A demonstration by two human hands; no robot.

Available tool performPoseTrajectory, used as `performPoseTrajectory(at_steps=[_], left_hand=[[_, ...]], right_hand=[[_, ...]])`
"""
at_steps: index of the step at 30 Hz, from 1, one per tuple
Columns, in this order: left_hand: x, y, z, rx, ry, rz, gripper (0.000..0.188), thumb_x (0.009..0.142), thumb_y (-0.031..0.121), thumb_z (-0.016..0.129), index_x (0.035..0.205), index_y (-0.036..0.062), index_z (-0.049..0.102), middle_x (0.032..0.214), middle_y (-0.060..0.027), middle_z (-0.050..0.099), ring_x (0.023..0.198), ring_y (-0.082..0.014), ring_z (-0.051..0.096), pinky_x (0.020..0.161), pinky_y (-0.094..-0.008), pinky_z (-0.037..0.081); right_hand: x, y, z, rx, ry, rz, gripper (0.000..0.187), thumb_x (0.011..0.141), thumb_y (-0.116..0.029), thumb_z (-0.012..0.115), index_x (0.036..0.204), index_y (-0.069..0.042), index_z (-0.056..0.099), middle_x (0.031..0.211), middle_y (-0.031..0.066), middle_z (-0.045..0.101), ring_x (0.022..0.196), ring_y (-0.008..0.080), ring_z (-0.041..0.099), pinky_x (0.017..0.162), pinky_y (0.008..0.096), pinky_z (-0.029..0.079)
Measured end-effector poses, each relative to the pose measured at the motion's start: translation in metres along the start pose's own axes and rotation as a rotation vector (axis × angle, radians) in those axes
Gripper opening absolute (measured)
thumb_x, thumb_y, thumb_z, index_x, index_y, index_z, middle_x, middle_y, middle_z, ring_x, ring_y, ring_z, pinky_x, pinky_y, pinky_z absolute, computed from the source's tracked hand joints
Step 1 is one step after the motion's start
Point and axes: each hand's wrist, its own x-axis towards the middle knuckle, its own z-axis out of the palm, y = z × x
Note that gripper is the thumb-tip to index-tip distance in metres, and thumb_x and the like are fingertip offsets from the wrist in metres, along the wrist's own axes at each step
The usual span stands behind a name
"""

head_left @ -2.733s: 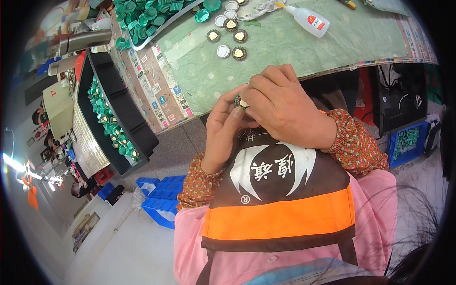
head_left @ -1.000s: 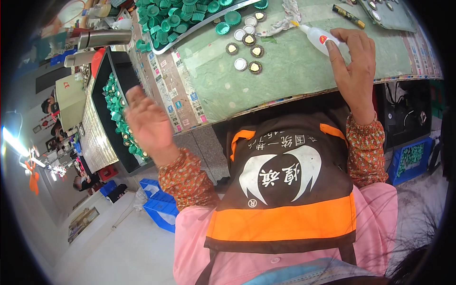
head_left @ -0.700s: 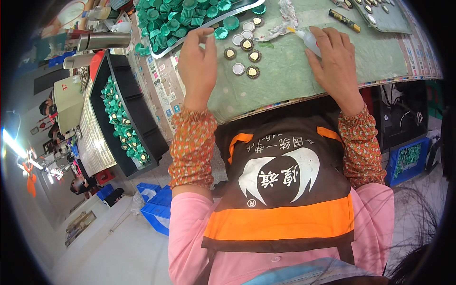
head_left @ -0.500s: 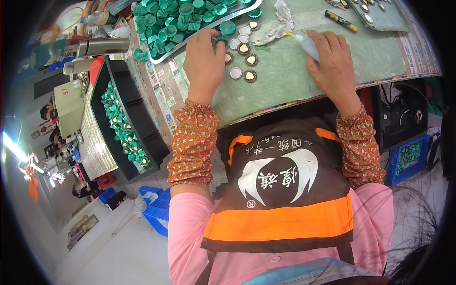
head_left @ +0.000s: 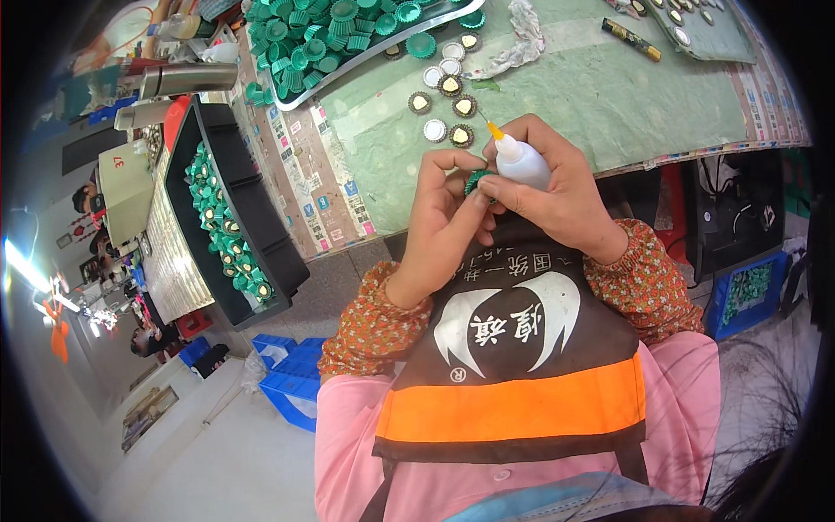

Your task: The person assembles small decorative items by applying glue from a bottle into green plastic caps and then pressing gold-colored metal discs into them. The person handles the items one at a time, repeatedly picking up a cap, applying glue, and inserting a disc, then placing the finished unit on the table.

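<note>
A worker's left hand [head_left: 437,217], fingers nearly closed, pinches a green fluted cup [head_left: 476,180] at its tips, toward 1 o'clock. The right hand [head_left: 561,193] sets its thumb against the cup, fingers wrapped around a white bottle [head_left: 525,167] at 2 o'clock; brown-rimmed discs [head_left: 464,106] lie at 11 on the tabletop [head_left: 391,157].

Before the person I watch, the table [head_left: 609,100] spreads across twelve o'clock, bearing a tray [head_left: 344,75] of cups [head_left: 313,39] at eleven, loose discs [head_left: 462,135] and a cloth [head_left: 524,39] toward twelve, and a tube [head_left: 631,39] at one. Nearer, the right hand [head_left: 557,183] has the bottle [head_left: 526,167], with a cup [head_left: 477,181] between it and the left hand [head_left: 445,204]. A filled bin [head_left: 252,204] lies at ten, crates [head_left: 300,378] at nine.
</note>
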Motion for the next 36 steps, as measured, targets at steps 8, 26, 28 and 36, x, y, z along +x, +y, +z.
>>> performPoseTrajectory(at_steps=[8, 26, 28, 36], left_hand=[[-0.010, -0.019, -0.024, -0.645, -0.242, -0.272, 0.035, 0.105, 0.024, 0.058, 0.132, 0.0100, 0.043, 0.112, -0.0159, 0.064, 0.092, -0.0240, 0.072, 0.073, -0.0357, 0.066], [-0.025, -0.036, -0.040, -0.769, -0.126, -0.223, 0.059, 0.104, 0.020, 0.058, 0.153, -0.0015, 0.034, 0.132, -0.0215, 0.059, 0.106, -0.0268, 0.069, 0.083, -0.0373, 0.066], [-0.026, -0.040, -0.040, -0.784, -0.128, -0.215, 0.059, 0.104, 0.021, 0.058, 0.153, -0.0010, 0.034, 0.130, -0.0208, 0.060, 0.105, -0.0263, 0.068, 0.082, -0.0370, 0.066], [-0.027, -0.040, -0.038, -0.791, -0.125, -0.190, 0.057, 0.104, 0.016, 0.058, 0.154, 0.0038, 0.034, 0.133, -0.0219, 0.058, 0.106, -0.0259, 0.068, 0.082, -0.0356, 0.067]], right_hand=[[-0.002, -0.010, -0.005, -0.171, -0.113, 0.037, 0.030, 0.089, -0.014, 0.074, 0.110, -0.002, 0.057, 0.088, 0.0098, 0.066, 0.077, 0.0170, 0.068, 0.067, 0.0352, 0.055], [-0.030, -0.024, -0.017, -0.412, -0.061, -0.245, 0.035, 0.089, -0.010, 0.074, 0.119, -0.002, 0.059, 0.103, 0.0158, 0.067, 0.087, 0.0291, 0.070, 0.076, 0.0347, 0.055], [-0.034, -0.022, -0.015, -0.433, -0.070, -0.316, 0.036, 0.086, -0.010, 0.077, 0.117, -0.002, 0.061, 0.101, 0.0149, 0.068, 0.084, 0.0294, 0.070, 0.073, 0.0350, 0.055], [-0.037, -0.010, -0.006, -0.581, -0.070, -0.544, 0.034, 0.079, -0.012, 0.083, 0.108, -0.004, 0.066, 0.088, 0.0110, 0.070, 0.073, 0.0310, 0.070, 0.063, 0.0369, 0.055]])
